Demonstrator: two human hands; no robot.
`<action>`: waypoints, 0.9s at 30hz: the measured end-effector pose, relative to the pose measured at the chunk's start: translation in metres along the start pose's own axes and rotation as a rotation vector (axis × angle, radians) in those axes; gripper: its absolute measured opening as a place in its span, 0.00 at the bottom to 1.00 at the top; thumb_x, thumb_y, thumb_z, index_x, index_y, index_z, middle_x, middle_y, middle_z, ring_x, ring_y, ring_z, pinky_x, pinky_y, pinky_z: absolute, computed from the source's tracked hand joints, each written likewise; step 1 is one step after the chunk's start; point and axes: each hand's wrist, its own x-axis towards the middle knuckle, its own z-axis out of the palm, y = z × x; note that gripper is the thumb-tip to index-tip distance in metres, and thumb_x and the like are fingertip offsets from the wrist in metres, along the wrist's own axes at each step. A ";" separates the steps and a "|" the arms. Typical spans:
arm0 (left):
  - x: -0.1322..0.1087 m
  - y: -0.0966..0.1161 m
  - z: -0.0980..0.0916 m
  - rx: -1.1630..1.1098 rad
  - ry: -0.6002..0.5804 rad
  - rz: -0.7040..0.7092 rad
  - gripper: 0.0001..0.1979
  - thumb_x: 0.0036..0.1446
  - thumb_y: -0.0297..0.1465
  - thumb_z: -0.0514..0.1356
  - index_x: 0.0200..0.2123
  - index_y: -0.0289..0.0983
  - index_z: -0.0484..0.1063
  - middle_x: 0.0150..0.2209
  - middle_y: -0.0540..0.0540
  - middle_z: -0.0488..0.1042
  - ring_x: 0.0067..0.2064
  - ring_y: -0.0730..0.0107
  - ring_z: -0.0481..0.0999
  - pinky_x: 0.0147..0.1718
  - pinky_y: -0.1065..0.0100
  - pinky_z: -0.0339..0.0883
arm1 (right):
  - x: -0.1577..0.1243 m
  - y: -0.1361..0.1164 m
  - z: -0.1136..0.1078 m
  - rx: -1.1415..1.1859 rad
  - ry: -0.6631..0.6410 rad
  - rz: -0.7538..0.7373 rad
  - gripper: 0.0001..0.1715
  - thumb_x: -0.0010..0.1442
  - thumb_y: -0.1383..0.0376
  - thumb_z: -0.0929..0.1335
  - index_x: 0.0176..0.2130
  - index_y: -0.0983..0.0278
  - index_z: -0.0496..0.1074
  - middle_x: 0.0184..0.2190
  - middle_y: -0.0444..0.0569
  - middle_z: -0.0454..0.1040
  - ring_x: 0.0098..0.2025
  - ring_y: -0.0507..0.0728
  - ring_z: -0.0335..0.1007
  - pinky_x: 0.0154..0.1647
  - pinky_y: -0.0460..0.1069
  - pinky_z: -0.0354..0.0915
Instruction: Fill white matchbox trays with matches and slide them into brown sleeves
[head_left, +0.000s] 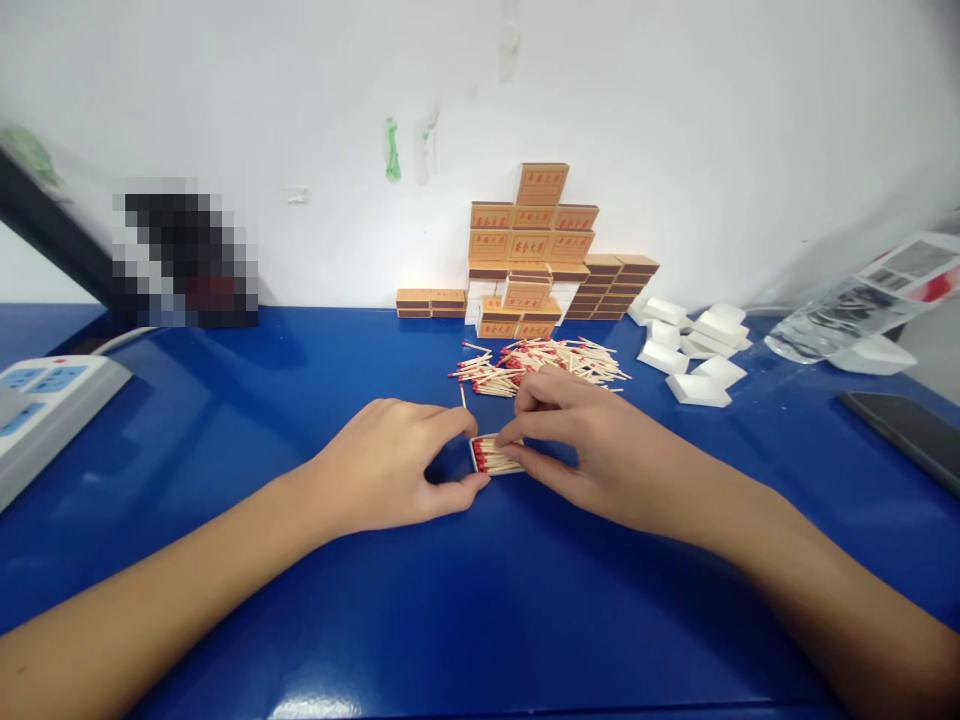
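A small white matchbox tray lies on the blue table in front of me, filled with red-headed matches lying side by side. My left hand grips the tray's left end, index finger at the far side and thumb at the near side. From the right, my right hand reaches over the tray, its thumb and index finger pinched on the matches inside. Those fingers hide the tray's right end. Just beyond my hands, a loose pile of matches is spread out, with one stray match near my left index finger.
Closed matchboxes are stacked against the wall, with more boxes beside them. Several white trays lie to the right, near a clear plastic package and a phone. A power strip is at left.
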 end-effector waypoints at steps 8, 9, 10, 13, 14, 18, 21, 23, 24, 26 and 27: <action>0.000 -0.002 0.001 0.003 0.009 0.006 0.11 0.61 0.39 0.66 0.42 0.39 0.78 0.25 0.55 0.71 0.24 0.74 0.69 0.26 0.70 0.57 | -0.001 0.004 0.002 0.004 -0.064 0.066 0.07 0.71 0.66 0.68 0.40 0.62 0.77 0.40 0.50 0.71 0.44 0.57 0.69 0.46 0.53 0.65; 0.000 -0.002 0.001 0.005 0.009 0.005 0.11 0.61 0.39 0.66 0.42 0.39 0.78 0.25 0.55 0.71 0.24 0.74 0.69 0.26 0.70 0.57 | -0.001 0.005 0.002 0.004 -0.075 0.079 0.07 0.71 0.65 0.68 0.40 0.62 0.77 0.41 0.50 0.71 0.44 0.57 0.69 0.46 0.53 0.65; 0.000 -0.002 0.001 0.004 0.008 0.005 0.11 0.61 0.39 0.66 0.42 0.39 0.78 0.25 0.55 0.71 0.24 0.74 0.69 0.26 0.70 0.57 | -0.002 0.006 0.003 0.004 -0.084 0.092 0.07 0.71 0.65 0.68 0.40 0.62 0.76 0.41 0.50 0.71 0.44 0.57 0.69 0.46 0.53 0.66; -0.001 -0.002 0.001 -0.001 0.005 0.003 0.10 0.61 0.39 0.66 0.41 0.39 0.78 0.24 0.55 0.71 0.24 0.74 0.69 0.26 0.70 0.57 | -0.002 0.006 0.004 0.002 -0.096 0.110 0.06 0.71 0.65 0.68 0.39 0.62 0.75 0.42 0.50 0.71 0.44 0.57 0.69 0.46 0.53 0.66; -0.001 -0.001 0.001 -0.001 0.004 0.001 0.10 0.61 0.39 0.65 0.41 0.39 0.78 0.24 0.55 0.71 0.24 0.74 0.68 0.26 0.70 0.57 | -0.002 0.006 0.004 -0.001 -0.097 0.110 0.07 0.71 0.65 0.68 0.39 0.62 0.75 0.42 0.50 0.72 0.44 0.57 0.69 0.46 0.53 0.66; -0.001 -0.001 0.000 0.003 -0.008 -0.008 0.11 0.61 0.39 0.65 0.42 0.40 0.78 0.25 0.55 0.72 0.24 0.73 0.69 0.26 0.70 0.57 | -0.001 0.004 0.004 -0.016 -0.095 0.112 0.06 0.71 0.66 0.68 0.38 0.63 0.75 0.41 0.50 0.72 0.44 0.57 0.69 0.46 0.53 0.65; -0.001 -0.001 0.000 0.005 -0.013 -0.013 0.11 0.61 0.39 0.65 0.42 0.40 0.77 0.25 0.55 0.71 0.24 0.73 0.69 0.27 0.70 0.57 | -0.001 0.003 0.004 -0.019 -0.087 0.109 0.06 0.70 0.67 0.69 0.38 0.62 0.74 0.41 0.50 0.71 0.44 0.57 0.69 0.46 0.53 0.65; -0.001 -0.001 0.000 0.003 -0.010 -0.016 0.10 0.61 0.39 0.65 0.42 0.40 0.77 0.25 0.55 0.71 0.24 0.73 0.69 0.27 0.69 0.57 | -0.001 0.003 0.005 -0.010 -0.069 0.107 0.07 0.71 0.66 0.69 0.38 0.62 0.74 0.41 0.50 0.72 0.44 0.57 0.69 0.45 0.53 0.65; 0.000 -0.002 0.000 0.002 -0.009 -0.015 0.10 0.61 0.39 0.64 0.41 0.40 0.77 0.25 0.55 0.71 0.24 0.73 0.69 0.27 0.69 0.57 | -0.001 0.004 0.005 -0.003 -0.060 0.106 0.07 0.71 0.65 0.69 0.38 0.62 0.74 0.41 0.50 0.72 0.43 0.57 0.69 0.45 0.52 0.65; 0.000 -0.002 0.000 0.002 -0.016 -0.013 0.11 0.62 0.40 0.64 0.42 0.40 0.77 0.25 0.55 0.71 0.24 0.73 0.69 0.27 0.69 0.57 | 0.000 0.004 0.005 0.015 -0.048 0.104 0.07 0.71 0.65 0.69 0.38 0.62 0.75 0.41 0.50 0.72 0.43 0.56 0.69 0.44 0.52 0.65; 0.000 -0.002 -0.001 0.002 -0.023 -0.013 0.12 0.61 0.41 0.65 0.43 0.40 0.77 0.25 0.55 0.71 0.24 0.72 0.69 0.27 0.69 0.57 | 0.000 0.003 0.006 0.024 -0.045 0.101 0.07 0.71 0.65 0.69 0.38 0.62 0.75 0.40 0.50 0.71 0.42 0.56 0.69 0.44 0.52 0.65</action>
